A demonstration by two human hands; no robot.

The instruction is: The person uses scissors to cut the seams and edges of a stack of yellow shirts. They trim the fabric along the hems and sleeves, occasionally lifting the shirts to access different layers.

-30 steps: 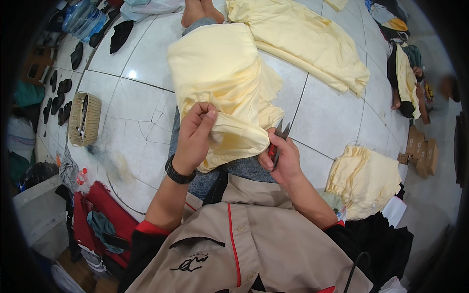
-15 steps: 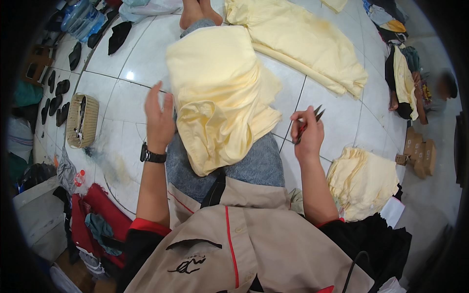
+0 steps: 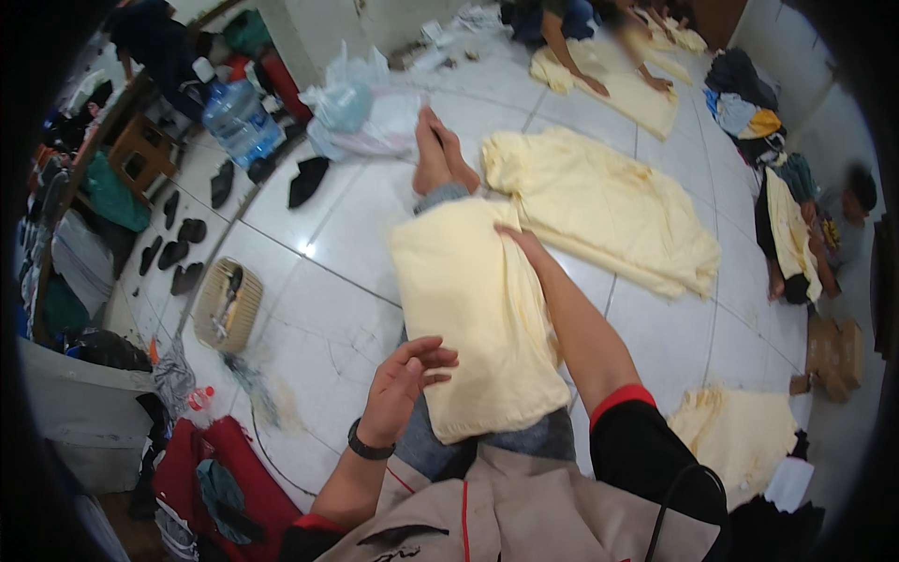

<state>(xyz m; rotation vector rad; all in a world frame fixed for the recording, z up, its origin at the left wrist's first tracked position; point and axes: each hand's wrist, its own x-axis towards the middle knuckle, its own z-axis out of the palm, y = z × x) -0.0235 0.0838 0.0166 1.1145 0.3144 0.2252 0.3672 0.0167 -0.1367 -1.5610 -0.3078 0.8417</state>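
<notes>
A pale yellow folded cloth (image 3: 468,309) lies over my outstretched legs, its upper face fairly smooth. At its far right edge is my right hand (image 3: 521,245), the thumb side on top and the other fingers hidden by the fabric; the hand appears closed on that edge. No snips show in it now. My left hand (image 3: 405,382) hovers over the cloth's near left side, fingers apart and slightly curled, holding nothing. A dark watch (image 3: 371,444) is on my left wrist. Past my right forearm, a larger pale yellow cloth (image 3: 609,211) is spread on the floor.
A pile of yellow cloth (image 3: 735,436) lies to my right, near cardboard boxes (image 3: 833,361). On the left are a wicker basket (image 3: 228,304) with tools, a red cloth (image 3: 234,478) and several dark sandals (image 3: 173,254). Another person's hands (image 3: 594,85) work on yellow cloth farther off.
The bunched cloth on my legs is now flatter. My right hand went from beside it, holding snips, to its far edge; the snips are out of sight. My left hand moved over the cloth. The view tilted up.
</notes>
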